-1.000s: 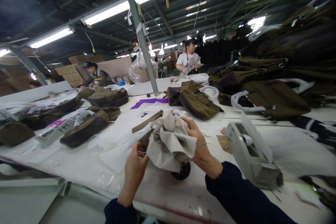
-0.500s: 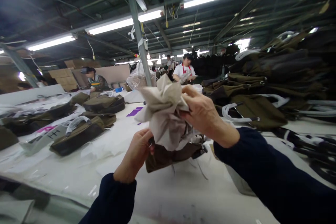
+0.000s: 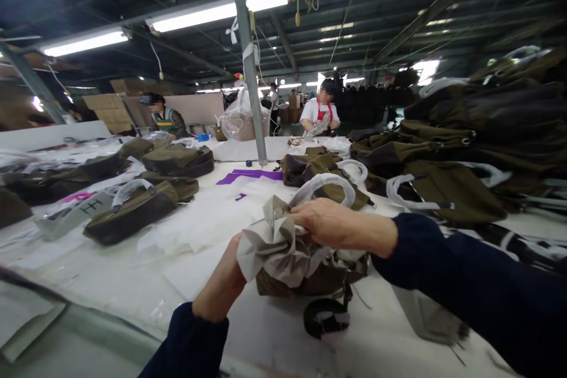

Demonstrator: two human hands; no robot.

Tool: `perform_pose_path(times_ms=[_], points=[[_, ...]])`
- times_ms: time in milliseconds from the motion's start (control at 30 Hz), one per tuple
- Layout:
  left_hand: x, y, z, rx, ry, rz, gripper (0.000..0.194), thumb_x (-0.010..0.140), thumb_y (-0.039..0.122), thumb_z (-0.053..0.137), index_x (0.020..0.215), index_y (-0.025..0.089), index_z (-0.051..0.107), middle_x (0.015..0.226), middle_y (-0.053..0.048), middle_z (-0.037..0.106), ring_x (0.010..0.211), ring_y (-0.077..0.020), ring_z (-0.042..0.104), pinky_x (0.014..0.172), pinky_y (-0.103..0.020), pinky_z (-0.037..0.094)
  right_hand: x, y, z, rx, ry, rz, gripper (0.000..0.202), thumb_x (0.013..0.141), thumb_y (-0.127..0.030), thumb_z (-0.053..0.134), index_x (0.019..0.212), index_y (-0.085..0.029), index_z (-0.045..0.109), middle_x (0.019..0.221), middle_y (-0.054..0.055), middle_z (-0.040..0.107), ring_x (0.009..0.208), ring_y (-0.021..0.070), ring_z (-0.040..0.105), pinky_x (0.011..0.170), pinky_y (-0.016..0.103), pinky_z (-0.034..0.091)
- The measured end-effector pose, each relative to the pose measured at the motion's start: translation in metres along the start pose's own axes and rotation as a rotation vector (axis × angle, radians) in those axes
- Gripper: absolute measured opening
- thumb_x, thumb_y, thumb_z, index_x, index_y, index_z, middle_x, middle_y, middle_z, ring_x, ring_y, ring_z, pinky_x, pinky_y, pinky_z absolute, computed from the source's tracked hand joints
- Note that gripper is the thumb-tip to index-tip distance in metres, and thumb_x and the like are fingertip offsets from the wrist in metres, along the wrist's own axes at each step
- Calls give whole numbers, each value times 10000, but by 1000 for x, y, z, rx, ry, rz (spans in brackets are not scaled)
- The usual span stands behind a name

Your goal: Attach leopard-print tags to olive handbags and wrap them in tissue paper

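Observation:
A brown-olive bag (image 3: 290, 284) is in front of me over the white table, with its crumpled pale grey lining (image 3: 277, 251) bunched up out of its top. My right hand (image 3: 325, 221) is closed on the lining's upper right side. At the left side of the lining is my left hand (image 3: 228, 274); its fingers are hidden behind the cloth. Below the bag hangs a coiled dark strap (image 3: 325, 318).
Olive bags (image 3: 133, 212) lie along the left, and a tall pile of bags (image 3: 491, 124) rises at right. A bag with a white-wrapped handle (image 3: 325, 183) lies just beyond my hands. Purple pieces (image 3: 250, 175) lie near a post (image 3: 252, 82). Two co-workers are across the table.
The bag and its lining have come down and nearer the table, both hands with them. My left fingers, earlier seen pinching the bag's edge, are now behind the lining. The coiled strap has come into view.

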State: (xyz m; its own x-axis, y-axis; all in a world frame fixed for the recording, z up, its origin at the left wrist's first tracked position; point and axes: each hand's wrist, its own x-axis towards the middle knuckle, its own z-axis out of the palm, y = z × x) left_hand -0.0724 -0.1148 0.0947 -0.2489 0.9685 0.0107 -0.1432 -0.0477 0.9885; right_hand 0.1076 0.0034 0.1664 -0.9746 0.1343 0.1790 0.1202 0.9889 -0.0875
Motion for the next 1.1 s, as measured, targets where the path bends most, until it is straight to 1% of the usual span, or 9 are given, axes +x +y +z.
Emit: perform_pose_path(times_ms=[100, 233, 400, 533, 633, 733, 900, 1000, 1100], points=[[11, -2, -12, -66, -54, -59, 161, 672, 295, 652, 627, 182, 546, 431, 78, 455, 344, -61, 351, 330, -166, 266, 10, 15, -25, 300, -99, 84, 247, 718, -44, 617, 922, -153, 702, 867, 37, 720, 782, 185, 646, 727, 271, 461], [27, -5, -27, 55, -140, 9, 122, 714, 266, 631, 677, 165, 574, 508, 48, 509, 398, -81, 439, 363, -180, 348, 28, 36, -37, 595, -227, 132, 140, 785, -235, 653, 846, -124, 712, 809, 22, 715, 786, 192, 651, 754, 287, 523], [27, -7, -34, 203, 33, 122, 154, 768, 315, 637, 743, 169, 594, 570, 32, 548, 452, -116, 508, 424, -224, 420, 43, 62, -17, 749, -153, 186, 205, 760, -359, 715, 809, -160, 723, 815, -4, 719, 741, 155, 623, 761, 262, 528], [8, 2, -29, 738, 134, 444, 70, 812, 174, 562, 818, 197, 628, 887, -42, 653, 813, -194, 610, 629, -276, 485, 41, 70, -7, 875, -19, 290, 239, 750, -360, 731, 876, -157, 714, 863, -1, 715, 746, 142, 611, 748, 252, 523], [1, 8, -22, 1229, -57, 641, 128, 835, 152, 575, 732, 199, 637, 899, -78, 669, 1003, -278, 546, 841, -405, 465, 38, 69, -5, 979, 43, 379, 288, 724, -371, 758, 890, -141, 704, 877, 10, 706, 755, 143, 603, 746, 262, 518], [11, 10, -15, 1464, -207, 654, 103, 806, 137, 607, 760, 198, 677, 795, -82, 687, 1052, -330, 542, 940, -499, 426, 37, 66, -3, 1040, 62, 407, 328, 704, -389, 774, 891, -131, 696, 852, 8, 697, 752, 149, 600, 739, 272, 512], [32, 14, -5, 1229, -400, 698, 411, 807, 20, 467, 1075, 236, 693, 1213, -44, 685, 1321, -255, 474, 1164, -463, 249, 33, 65, 4, 1099, 104, 352, 371, 743, -428, 751, 959, -133, 685, 901, 17, 704, 826, 168, 624, 806, 298, 516], [33, 20, -7, 1222, -545, 703, 567, 763, 72, 583, 1304, 240, 586, 1405, -67, 568, 1370, -285, 424, 1175, -454, 250, 28, 63, 7, 1064, 172, 354, 345, 769, -417, 730, 962, -136, 676, 926, 26, 705, 874, 181, 628, 852, 313, 511], [30, 21, -14, 1092, -411, 629, 511, 731, 147, 667, 1230, 256, 650, 1325, -52, 636, 1264, -282, 540, 1133, -424, 347, 18, 53, 8, 915, 199, 264, 227, 817, -347, 679, 924, -147, 672, 915, 17, 699, 871, 178, 623, 832, 292, 506]])
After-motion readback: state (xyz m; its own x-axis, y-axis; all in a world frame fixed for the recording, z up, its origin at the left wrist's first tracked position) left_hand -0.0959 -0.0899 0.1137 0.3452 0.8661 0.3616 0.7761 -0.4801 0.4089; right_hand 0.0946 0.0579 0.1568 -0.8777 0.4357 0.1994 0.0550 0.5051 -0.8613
